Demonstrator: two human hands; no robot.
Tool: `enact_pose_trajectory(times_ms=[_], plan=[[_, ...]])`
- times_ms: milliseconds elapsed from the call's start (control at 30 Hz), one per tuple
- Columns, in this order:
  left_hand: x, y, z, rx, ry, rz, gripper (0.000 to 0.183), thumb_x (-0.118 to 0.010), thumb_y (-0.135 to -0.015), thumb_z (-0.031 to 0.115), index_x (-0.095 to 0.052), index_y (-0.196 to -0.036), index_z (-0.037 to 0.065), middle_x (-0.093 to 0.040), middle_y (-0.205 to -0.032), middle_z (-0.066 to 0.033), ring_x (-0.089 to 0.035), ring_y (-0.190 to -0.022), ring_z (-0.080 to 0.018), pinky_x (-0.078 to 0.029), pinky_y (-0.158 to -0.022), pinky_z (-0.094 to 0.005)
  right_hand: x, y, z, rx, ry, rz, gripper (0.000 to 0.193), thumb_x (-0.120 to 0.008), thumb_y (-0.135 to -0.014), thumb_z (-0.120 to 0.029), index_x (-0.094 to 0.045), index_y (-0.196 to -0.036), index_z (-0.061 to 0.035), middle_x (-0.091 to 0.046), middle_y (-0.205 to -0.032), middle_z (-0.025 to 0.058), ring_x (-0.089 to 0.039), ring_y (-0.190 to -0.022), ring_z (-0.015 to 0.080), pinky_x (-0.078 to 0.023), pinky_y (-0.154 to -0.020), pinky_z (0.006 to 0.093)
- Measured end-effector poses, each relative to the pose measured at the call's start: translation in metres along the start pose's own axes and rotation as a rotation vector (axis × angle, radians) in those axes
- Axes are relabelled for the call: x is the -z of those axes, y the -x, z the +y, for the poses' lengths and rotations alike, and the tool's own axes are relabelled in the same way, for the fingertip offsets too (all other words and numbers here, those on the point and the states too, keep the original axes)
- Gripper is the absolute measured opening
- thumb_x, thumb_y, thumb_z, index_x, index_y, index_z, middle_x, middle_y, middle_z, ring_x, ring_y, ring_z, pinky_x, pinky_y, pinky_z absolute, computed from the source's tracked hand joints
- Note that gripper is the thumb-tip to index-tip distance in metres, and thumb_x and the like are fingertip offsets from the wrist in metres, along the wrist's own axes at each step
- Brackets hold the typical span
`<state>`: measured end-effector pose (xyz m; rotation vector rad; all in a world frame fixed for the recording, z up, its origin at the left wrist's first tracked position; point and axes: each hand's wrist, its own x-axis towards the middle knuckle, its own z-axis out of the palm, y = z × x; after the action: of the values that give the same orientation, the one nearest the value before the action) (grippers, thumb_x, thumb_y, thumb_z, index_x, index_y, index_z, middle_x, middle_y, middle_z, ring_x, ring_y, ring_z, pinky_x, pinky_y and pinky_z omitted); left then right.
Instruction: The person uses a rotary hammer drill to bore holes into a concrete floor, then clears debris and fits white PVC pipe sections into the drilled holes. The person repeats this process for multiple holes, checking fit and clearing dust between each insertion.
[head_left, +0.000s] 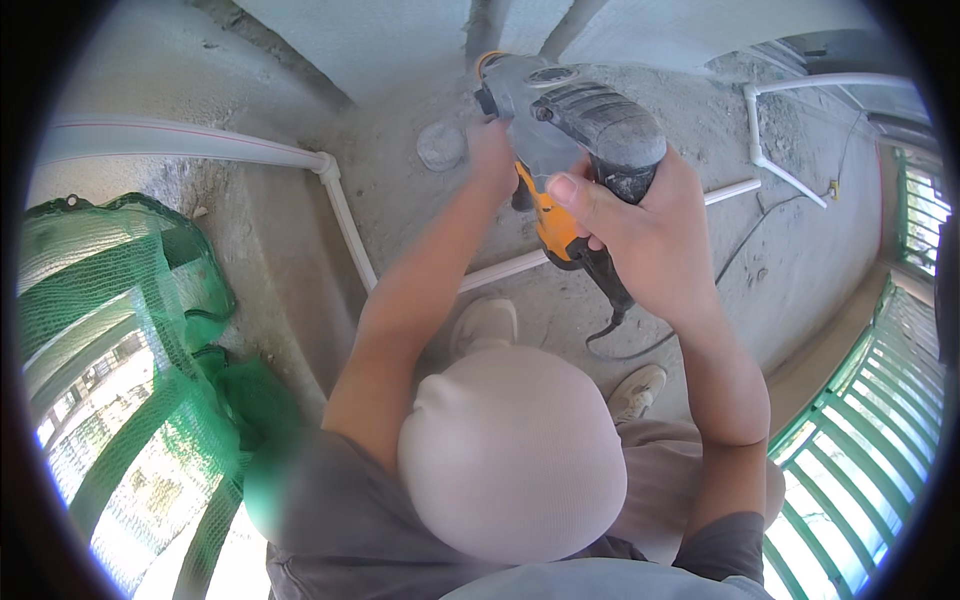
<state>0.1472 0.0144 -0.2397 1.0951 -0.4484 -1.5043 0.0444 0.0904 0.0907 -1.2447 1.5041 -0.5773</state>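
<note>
Both hands hold an orange and grey rotary hammer [555, 145], dusty all over, with its front end toward the wall [400, 45] ahead. My left hand [490, 158] is closed near the front of the tool; the body partly hides its fingers. Around the rear handle, my right hand [655, 235] is wrapped, thumb lying along the near side. A black cord [645, 352] leaves the bottom of the handle and curves over the floor to the right. Any bit at the front of the tool is hidden from me. Narrow grooves [487, 25] run down the wall just beyond the tool.
White pipes [345, 220] run along the left and across the dusty concrete floor [800, 255]; another bent pipe [752, 120] stands back right. A round grey lump [441, 146] lies left of the tool. Green netting [190, 300] and railings [850, 450] flank me. A pale rounded shape blocks the lower middle.
</note>
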Motion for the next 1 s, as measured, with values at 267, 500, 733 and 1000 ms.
enact_pose_trajectory(times_ms=[267, 500, 733, 1000], plan=[[-0.072, 0.123, 0.072, 0.161, -0.167, 0.089, 0.012, -0.067, -0.079, -0.005, -0.065, -0.091, -0.005, -0.067, -0.079, -0.0123, -0.062, -0.066, -0.0211, -0.049, -0.061, -0.036, 0.069, 0.087, 0.042, -0.054, -0.267, 0.129, 0.04, -0.077, -0.088, -0.007, -0.063, -0.124, 0.0035, -0.067, -0.089, 0.0091, -0.061, -0.064, 0.0115, -0.047, -0.059, 0.0253], [-0.08, 0.101, 0.073, 0.055, -0.288, 0.122, 0.013, -0.066, -0.076, -0.007, -0.066, -0.088, -0.005, -0.065, -0.073, -0.0093, -0.055, -0.056, -0.0168, -0.042, -0.051, -0.0338, 0.093, 0.058, 0.097, 0.04, -0.414, 0.14, 0.037, -0.076, -0.088, -0.008, -0.063, -0.119, 0.0049, -0.066, -0.086, 0.0091, -0.06, -0.062, 0.0129, -0.047, -0.057, 0.028], [-0.062, 0.056, 0.067, 0.02, -0.157, 0.234, 0.016, -0.064, -0.08, -0.006, -0.07, -0.095, -0.009, -0.07, -0.086, -0.0116, -0.063, -0.072, -0.0181, -0.047, -0.06, -0.0345, 0.075, 0.0, 0.084, -0.059, -0.426, 0.09, 0.022, -0.079, -0.087, -0.007, -0.066, -0.101, 0.0024, -0.064, -0.08, 0.0022, -0.057, -0.062, 0.0083, -0.046, -0.056, 0.026], [-0.063, 0.04, 0.057, 0.038, 0.222, 0.238, 0.018, -0.063, -0.087, -0.003, -0.071, -0.102, -0.01, -0.073, -0.094, -0.0135, -0.066, -0.083, -0.0199, -0.05, -0.076, -0.035, 0.072, -0.015, 0.008, 0.085, -0.011, -0.007, 0.018, -0.076, -0.088, -0.005, -0.067, -0.102, 0.0027, -0.066, -0.08, 0.0033, -0.057, -0.063, 0.0081, -0.046, -0.057, 0.0262]])
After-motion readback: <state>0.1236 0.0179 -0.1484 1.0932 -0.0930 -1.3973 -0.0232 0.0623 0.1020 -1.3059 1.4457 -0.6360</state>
